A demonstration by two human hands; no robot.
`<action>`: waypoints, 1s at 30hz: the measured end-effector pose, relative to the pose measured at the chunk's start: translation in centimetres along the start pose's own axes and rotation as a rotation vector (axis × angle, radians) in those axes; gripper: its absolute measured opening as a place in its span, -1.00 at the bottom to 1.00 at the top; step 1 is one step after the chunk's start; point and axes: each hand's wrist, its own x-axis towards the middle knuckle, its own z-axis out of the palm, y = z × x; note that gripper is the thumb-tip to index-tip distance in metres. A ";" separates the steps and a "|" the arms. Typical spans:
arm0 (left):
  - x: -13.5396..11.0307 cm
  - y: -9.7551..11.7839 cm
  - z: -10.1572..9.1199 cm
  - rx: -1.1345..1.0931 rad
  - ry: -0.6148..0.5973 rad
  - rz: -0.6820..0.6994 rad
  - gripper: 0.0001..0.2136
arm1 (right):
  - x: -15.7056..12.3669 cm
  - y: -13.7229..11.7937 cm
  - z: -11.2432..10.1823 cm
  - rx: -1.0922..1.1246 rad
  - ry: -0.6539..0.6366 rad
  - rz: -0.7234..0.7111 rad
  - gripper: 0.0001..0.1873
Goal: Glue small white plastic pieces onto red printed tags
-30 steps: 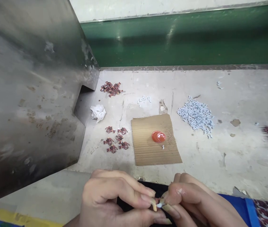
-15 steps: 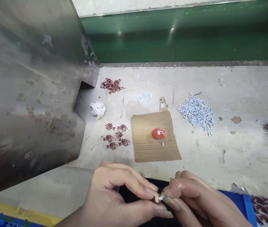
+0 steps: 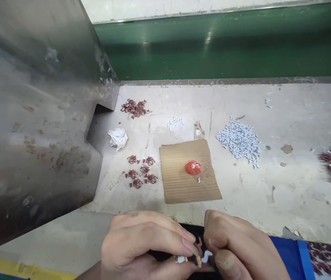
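Observation:
My left hand (image 3: 147, 245) is closed, pinching a small reddish-brown figurine (image 3: 199, 245) between thumb and fingers at the bottom centre. A tan part and a white patch show on the figurine. Beside it my right hand (image 3: 238, 245) is curled in close, its thumb bent and its fingertips partly hidden. Between the two hands a pale blue curved piece (image 3: 206, 256) sticks out, touching or nearly touching the figurine. Whether the right fingers grip that piece, I cannot tell.
Ahead lies cardboard (image 3: 190, 192) with a red glossy puddle (image 3: 193, 167) and one pale piece. Pale blue pieces (image 3: 238, 140) are heaped right. Several brown figurines (image 3: 136, 182) lie left, another pile (image 3: 134, 108) behind. White crumpled tissue (image 3: 118, 139) sits near a metal panel (image 3: 37, 116).
The figurine has been turned in my left hand, so more of it shows. My right fingers have curled in, and more of the pale piece is visible. The view has shifted slightly.

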 end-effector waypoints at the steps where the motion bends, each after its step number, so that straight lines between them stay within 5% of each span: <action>1: 0.0 0.0 0.0 0.009 -0.001 0.005 -0.78 | 0.3 0.0 0.2 -0.011 0.004 -0.020 -0.58; 7: -0.5 0.1 -0.5 0.041 -0.061 0.004 -0.81 | 0.7 0.1 0.6 0.011 -0.063 -0.005 -0.52; 23: -0.6 0.4 -0.8 0.217 -0.164 0.055 -0.82 | 0.4 -1.7 0.4 0.106 -0.242 0.452 -0.33; 30: -0.3 0.3 -0.3 0.199 -0.120 0.090 -0.84 | 0.7 -1.7 0.0 0.178 -0.278 0.453 -0.31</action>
